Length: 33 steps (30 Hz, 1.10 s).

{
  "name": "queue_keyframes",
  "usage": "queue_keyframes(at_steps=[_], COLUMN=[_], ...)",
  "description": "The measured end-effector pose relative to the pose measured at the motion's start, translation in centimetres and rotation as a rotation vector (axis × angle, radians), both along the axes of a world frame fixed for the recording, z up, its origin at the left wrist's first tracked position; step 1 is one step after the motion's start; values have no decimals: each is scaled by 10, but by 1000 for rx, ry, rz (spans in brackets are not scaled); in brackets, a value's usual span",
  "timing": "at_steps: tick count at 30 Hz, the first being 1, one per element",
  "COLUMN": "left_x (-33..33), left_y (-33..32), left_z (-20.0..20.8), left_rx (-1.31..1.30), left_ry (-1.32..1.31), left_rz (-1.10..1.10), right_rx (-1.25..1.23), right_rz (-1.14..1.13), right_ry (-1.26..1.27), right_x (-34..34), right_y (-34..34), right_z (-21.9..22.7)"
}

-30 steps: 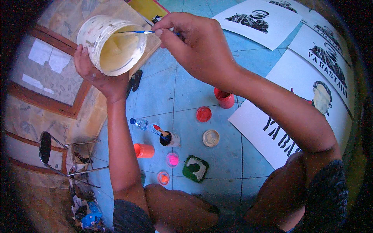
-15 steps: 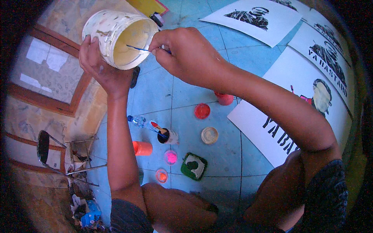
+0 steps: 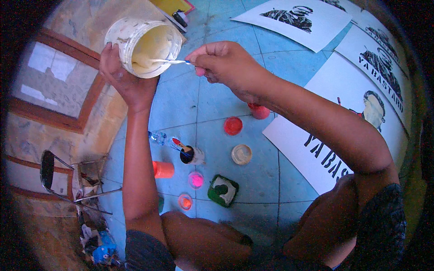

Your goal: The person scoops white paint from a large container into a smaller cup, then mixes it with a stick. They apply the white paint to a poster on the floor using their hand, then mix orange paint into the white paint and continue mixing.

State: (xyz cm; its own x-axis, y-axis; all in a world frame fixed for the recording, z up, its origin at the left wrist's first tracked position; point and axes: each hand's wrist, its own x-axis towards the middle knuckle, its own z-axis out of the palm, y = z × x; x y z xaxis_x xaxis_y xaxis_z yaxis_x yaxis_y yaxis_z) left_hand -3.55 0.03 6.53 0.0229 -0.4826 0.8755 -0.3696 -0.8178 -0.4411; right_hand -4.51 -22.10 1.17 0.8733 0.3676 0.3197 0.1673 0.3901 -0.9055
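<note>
My left hand (image 3: 129, 83) grips a white plastic tub (image 3: 123, 37) from below and the side, holding it tilted with its mouth toward the right. Pale cream paint (image 3: 143, 59) lies inside, and dried smears mark the outer wall. Between the thumb and fingers of my right hand (image 3: 228, 63) is a thin blue stick (image 3: 168, 61), which looks like a paintbrush. Cream paint coats most of its length, and its far end dips into the tub. The tub hides part of my left fingers.
Blue tiles below hold a brush cup (image 3: 195, 156), an orange jar (image 3: 163, 169), a red jar (image 3: 259, 111), lids (image 3: 242, 154), a green-edged tray (image 3: 223, 191) and a water bottle (image 3: 158, 137). Stencilled prints (image 3: 312, 149) lie right. A folding chair (image 3: 68, 180) stands left.
My right hand has drawn back slightly to the right and down with the stick, which now shows a cream coating. The tub has shifted a little and shows more paint near its lip.
</note>
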Motion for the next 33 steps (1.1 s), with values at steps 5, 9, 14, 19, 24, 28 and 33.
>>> queue_keyframes(at_steps=[5, 9, 14, 19, 24, 28, 33], left_x=[0, -4, -8, 1, 1, 3, 4], left_y=[7, 10, 8, 12, -7, -18, -17], left_z=[-24, -43, -58, -66, -75, -84, -104], left_rx=[-38, -25, -22, 104, 124, 154, 189], left_ry=[125, 214, 293, 269, 312, 335, 357], left_rz=[-27, -36, -70, -38, -78, -79, -99], right_rx=[-27, -88, -171, -256, -683, -747, -632], right_rz=[34, 64, -49, -301, -416, -345, -192], right_ry=[90, 175, 103, -167, -539, -535, -451], right_x=[0, -7, -15, -12, -18, -18, -9], right_y=[-4, -16, -28, -32, -43, -49, -57], right_z=[-24, -40, -56, -72, -79, -88, -119])
